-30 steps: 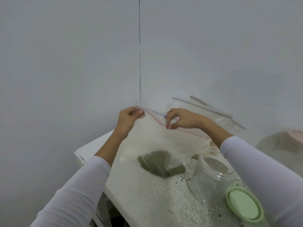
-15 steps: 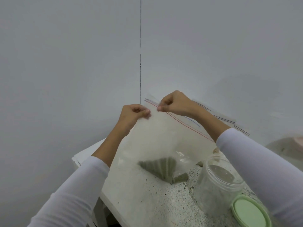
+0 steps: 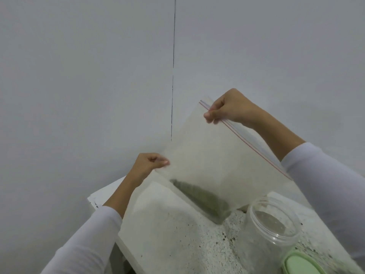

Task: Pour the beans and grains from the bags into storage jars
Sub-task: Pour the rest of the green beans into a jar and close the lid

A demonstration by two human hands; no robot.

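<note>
Head view, largest thing first: the speckled desk [image 3: 177, 240] carries the work, its near left corner jutting toward a plain grey wall. Above it hangs the clear zip bag [image 3: 213, 161], tilted on a diagonal, its red-and-blue zip strip running down to the right. The right hand [image 3: 227, 107] pinches the zip edge near the upper corner between thumb and curled fingers; the left hand [image 3: 151, 162] pinches the lower left corner of the film. A small load of greenish beans [image 3: 203, 198] has slid into the lowest corner, which dips just above the desk beside the open clear jar [image 3: 273, 222]. At the frame's bottom right lies the pale green lid [image 3: 302, 264], just beside the jar.

By my judgement the bag will handle as light, limp and slick (thin film folds wherever it is not held taut), so the grip belongs on the stiffer zip strip and an opposite corner, as now. The beans are loose and will run suddenly once the mouth tips down. Whether the zip is already parted I cannot tell. No brand, label or readable writing shows on bag, jar or lid.
</note>
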